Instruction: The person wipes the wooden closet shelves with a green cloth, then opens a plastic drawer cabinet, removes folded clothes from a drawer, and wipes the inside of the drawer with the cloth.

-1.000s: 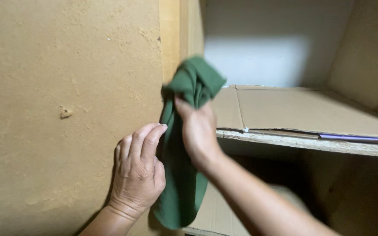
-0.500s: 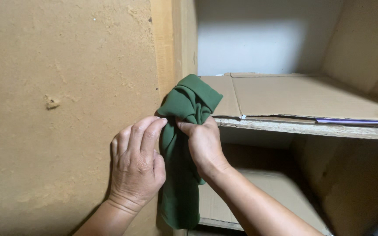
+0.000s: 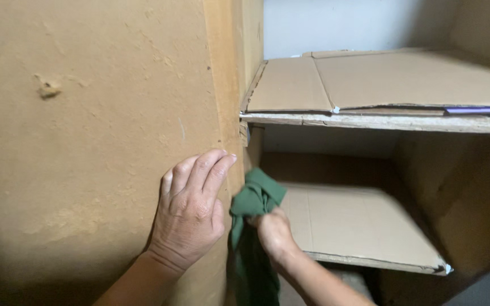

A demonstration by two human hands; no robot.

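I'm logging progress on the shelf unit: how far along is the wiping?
Nothing shows as finished. In hand: the right hand grips the green cloth against the panel's front edge, the left hand flat on the panel. The cardboard-lined shelves aren't being touched.

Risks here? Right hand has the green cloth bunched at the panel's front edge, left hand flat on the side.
1. The green cloth hangs loose below the right hand; the tail might snag on the lower shelf's front edge.
2. The upper shelf's edge looks rough and chipped; it could catch cloth or skin.
3. The left hand presses on the side panel; its fingertips sit by the rubbed edge and could get bumped.
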